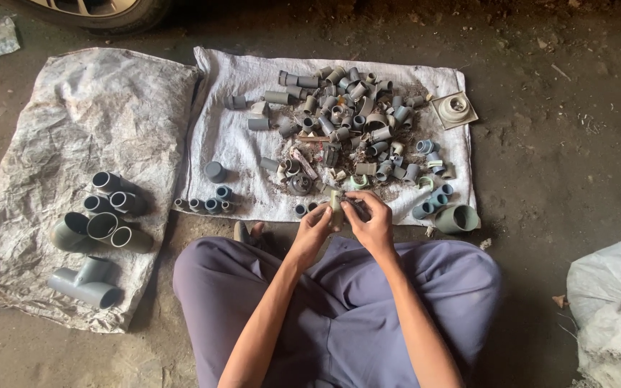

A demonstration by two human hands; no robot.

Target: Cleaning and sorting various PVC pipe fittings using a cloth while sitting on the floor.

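Both hands meet at the picture's centre: the left hand [312,231] and right hand [373,224] close their fingers around one small pale pipe fitting [336,207]; its shape is mostly hidden. At twelve o'clock from it, a white cloth [231,144] bears a heap of small fittings [346,118]. At nine o'clock, a sack [73,108] carries large grey pipe joints [102,223]. At four o'clock a white bag [616,302] is cut off.

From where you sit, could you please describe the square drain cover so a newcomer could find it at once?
Start at the white cloth spread on the ground, covered with a pile of small grey pipe fittings. Go to its far right corner: the square drain cover lies there. It alone is flat, square and beige; its neighbours are round grey tubes.
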